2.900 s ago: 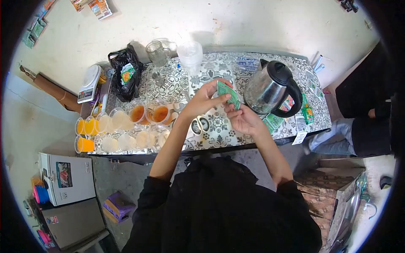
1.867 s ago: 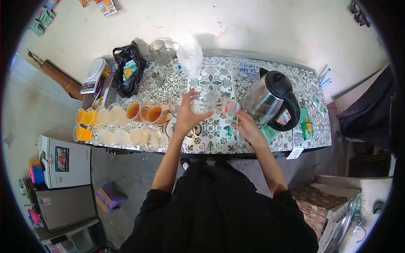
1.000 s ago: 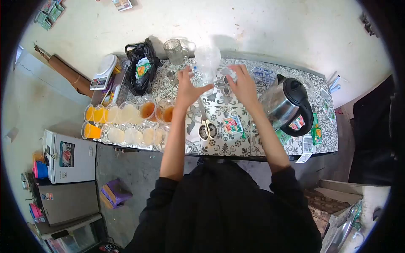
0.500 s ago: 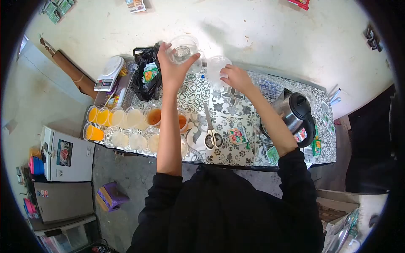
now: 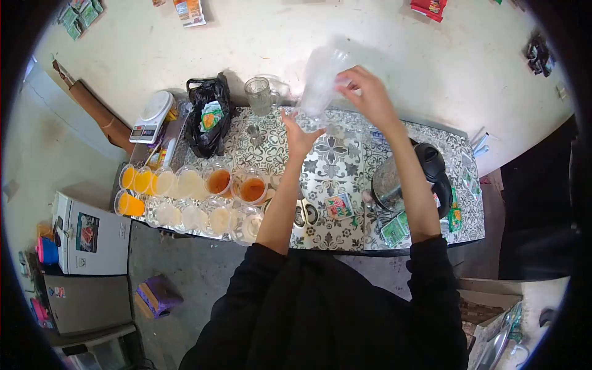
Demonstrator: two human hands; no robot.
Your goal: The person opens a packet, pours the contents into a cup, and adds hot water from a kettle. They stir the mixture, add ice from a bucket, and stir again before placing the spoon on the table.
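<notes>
Clear plastic cups in a stack [image 5: 320, 83] hang tilted above the patterned table [image 5: 336, 166], the right hand [image 5: 364, 98] pinching the top end, the left hand [image 5: 300, 132] cupping its lower end with curled fingers.

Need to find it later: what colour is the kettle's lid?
Black, on the kettle; the head view shows it.

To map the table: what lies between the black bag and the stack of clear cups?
In the head view, a glass mug stands between the black bag and the cup stack.
</notes>
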